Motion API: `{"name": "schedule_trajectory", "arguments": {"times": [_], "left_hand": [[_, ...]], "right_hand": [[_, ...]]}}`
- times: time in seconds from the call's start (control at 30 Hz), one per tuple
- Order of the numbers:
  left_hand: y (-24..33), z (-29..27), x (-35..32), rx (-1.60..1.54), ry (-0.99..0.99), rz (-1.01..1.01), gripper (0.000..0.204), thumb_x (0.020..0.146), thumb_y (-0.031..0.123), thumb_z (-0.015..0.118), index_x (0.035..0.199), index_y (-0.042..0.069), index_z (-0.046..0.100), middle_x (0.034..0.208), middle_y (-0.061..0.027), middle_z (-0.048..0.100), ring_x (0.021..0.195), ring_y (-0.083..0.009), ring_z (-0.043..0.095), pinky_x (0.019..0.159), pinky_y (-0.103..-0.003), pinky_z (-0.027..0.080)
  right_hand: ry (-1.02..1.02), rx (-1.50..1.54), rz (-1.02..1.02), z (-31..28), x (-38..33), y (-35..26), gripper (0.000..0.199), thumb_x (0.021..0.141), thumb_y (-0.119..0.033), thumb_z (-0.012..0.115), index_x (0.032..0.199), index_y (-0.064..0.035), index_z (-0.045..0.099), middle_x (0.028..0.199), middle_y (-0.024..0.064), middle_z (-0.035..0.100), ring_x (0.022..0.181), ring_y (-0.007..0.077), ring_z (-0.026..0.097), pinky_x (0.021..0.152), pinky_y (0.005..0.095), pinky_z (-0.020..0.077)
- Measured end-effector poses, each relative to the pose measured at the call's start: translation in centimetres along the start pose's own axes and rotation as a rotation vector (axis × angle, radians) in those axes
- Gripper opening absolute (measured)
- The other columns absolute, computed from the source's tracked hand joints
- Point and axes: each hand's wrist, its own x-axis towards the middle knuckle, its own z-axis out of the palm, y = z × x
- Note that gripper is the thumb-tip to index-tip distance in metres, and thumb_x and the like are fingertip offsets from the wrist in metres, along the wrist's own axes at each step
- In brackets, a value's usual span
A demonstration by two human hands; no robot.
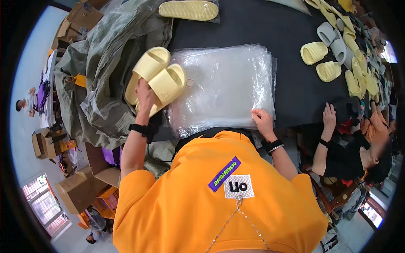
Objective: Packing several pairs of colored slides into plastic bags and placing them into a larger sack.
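A pair of pale yellow slide sandals (pixel 166 84) is in my left hand (pixel 145 96), its fingers closed around them at the left of the dark table. The slides lie side by side, over the left edge of a stack of clear plastic bags (pixel 223 84). A small pinkish square mark sits on the stack beside them. At the stack's near right corner, my right hand (pixel 263 121) has its fingertips on the plastic, thumb and fingers drawn together. Whether it pinches a single bag edge I cannot make out exactly.
Left of the stack spreads a crumpled grey-green sack (pixel 105 55). A bagged yellow slide (pixel 188 10) lies at the far edge. Loose yellow and grey slides (pixel 314 52) crowd the right side, where a co-worker in black (pixel 344 156) sits. Cardboard boxes (pixel 82 189) stand at lower left.
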Motion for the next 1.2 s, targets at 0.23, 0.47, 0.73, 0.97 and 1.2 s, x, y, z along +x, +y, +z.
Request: {"name": "schedule_trajectory", "arguments": {"times": [0.23,0.47,0.73,0.97,1.2], "left_hand": [[9.6,-6.9,2.3,-0.363,0.081,0.144,0.031,0.076,0.02,0.062,0.104,0.006,0.057,0.095,-0.0134,0.057,0.098,-0.0336,0.05,0.085,-0.039,0.039],[16.8,-2.5,-0.6,-0.216,-0.089,0.387,0.043,0.069,0.007,0.059,0.111,0.002,0.05,0.115,-0.0211,0.051,0.114,-0.0372,0.042,0.089,-0.049,0.031],[22.1,6.7,-3.6,0.089,-0.269,0.657,0.035,0.074,0.013,0.053,0.108,0.005,0.053,0.118,-0.0083,0.052,0.118,-0.028,0.04,0.092,-0.047,0.029],[13.0,8.4,2.0,0.256,-0.232,0.244,0.041,0.075,0.009,0.048,0.116,0.003,0.049,0.119,-0.0108,0.052,0.119,-0.0284,0.04,0.09,-0.05,0.031],[12.1,0.6,5.9,0.065,0.02,0.203,0.034,0.073,0.009,0.05,0.106,0.005,0.053,0.115,-0.0109,0.053,0.117,-0.0312,0.04,0.087,-0.05,0.032]], "right_hand": [[0.064,-0.027,0.028,-2.6,-0.8,-1.8,0.022,0.078,-0.015,0.057,0.096,-0.0044,0.062,0.079,0.0125,0.063,0.071,0.0251,0.06,0.066,0.0319,0.0461],[0.048,-0.556,0.078,-3.4,-1.8,-3.3,0.025,0.074,-0.025,0.064,0.095,-0.0117,0.065,0.111,0.0093,0.057,0.107,0.0276,0.049,0.086,0.0445,0.0374],[-0.03,-0.72,-0.201,-0.2,-0.2,-1.7,0.071,0.071,-0.053,0.061,0.13,-0.0171,0.043,0.146,0.012,0.017,0.136,0.0332,0.005,0.096,0.0702,0.0024],[-0.099,-0.683,-0.038,0.0,-1.7,-1.6,0.075,0.074,-0.06,0.056,0.134,-0.02,0.037,0.146,0.0124,0.016,0.136,0.0318,0.004,0.092,0.0736,0.0002],[-0.034,-0.767,-0.057,-1.7,-1.0,-5.4,0.056,0.081,-0.044,0.058,0.128,-0.0157,0.046,0.138,0.0131,0.033,0.131,0.0332,0.022,0.098,0.0651,0.0118]]}}
